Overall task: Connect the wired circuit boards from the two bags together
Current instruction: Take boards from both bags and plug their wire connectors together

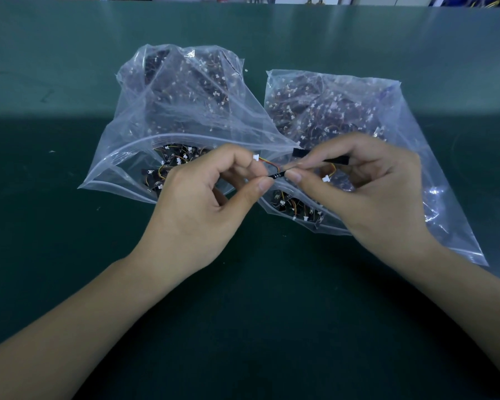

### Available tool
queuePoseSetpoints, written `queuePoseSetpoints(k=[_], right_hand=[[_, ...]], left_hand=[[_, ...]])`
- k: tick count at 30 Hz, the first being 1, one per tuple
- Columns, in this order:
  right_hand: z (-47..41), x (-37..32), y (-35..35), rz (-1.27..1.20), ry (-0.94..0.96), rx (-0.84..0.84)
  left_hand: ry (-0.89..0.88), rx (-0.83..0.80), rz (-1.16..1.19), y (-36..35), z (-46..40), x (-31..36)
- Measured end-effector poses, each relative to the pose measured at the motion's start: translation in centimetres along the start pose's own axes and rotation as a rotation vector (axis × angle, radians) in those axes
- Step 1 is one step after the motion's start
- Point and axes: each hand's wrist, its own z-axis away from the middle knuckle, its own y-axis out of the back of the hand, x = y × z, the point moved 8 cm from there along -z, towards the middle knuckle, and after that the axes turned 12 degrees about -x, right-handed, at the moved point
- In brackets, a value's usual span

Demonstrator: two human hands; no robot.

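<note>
While both hands work above the tabletop [70,255], the left hand [202,206] pinches a small circuit board [276,175] with its white connector [255,157]. The right hand [367,192] grips a long black board [300,153]. Both bags, left bag [168,111] and right bag [387,116], lie just behind.

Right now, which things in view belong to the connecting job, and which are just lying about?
In the job: left hand and right hand, pinching wired circuit boards; left bag; right bag, both holding more boards.

Lying about: white scraps on the green table; blurred items along the far edge.
</note>
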Motion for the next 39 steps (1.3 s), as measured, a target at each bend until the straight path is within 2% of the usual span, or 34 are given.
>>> queuePoseSetpoints(k=[16,24,28,30,34,39], right_hand=[[0.0,0.2,0.1,0.003,-0.034,-0.01],[0.1,0.6,-0.2,-0.065,-0.05,-0.013],[0.1,0.9,0.0,-0.095,-0.082,0.001],[0.1,1.0,0.1,-0.08,-0.105,0.001],[0.1,0.9,0.0,-0.006,-0.123,-0.012],[0.2,0.9,-0.1,0.024,-0.129,-0.022]], left_hand=[[-0.013,-0.025,-0.013,0.0,0.1,0.1],[-0.009,0.015,-0.007,0.4,0.1,-0.1],[-0.055,-0.078,0.039,0.3,0.1,0.5],[-0.118,-0.163,-0.024,-0.1,0.2,1.1],[-0.254,-0.274,-0.346,-1.3,0.4,1.9],[-0.257,-0.193,-0.416,-1.1,0.5,1.7]])
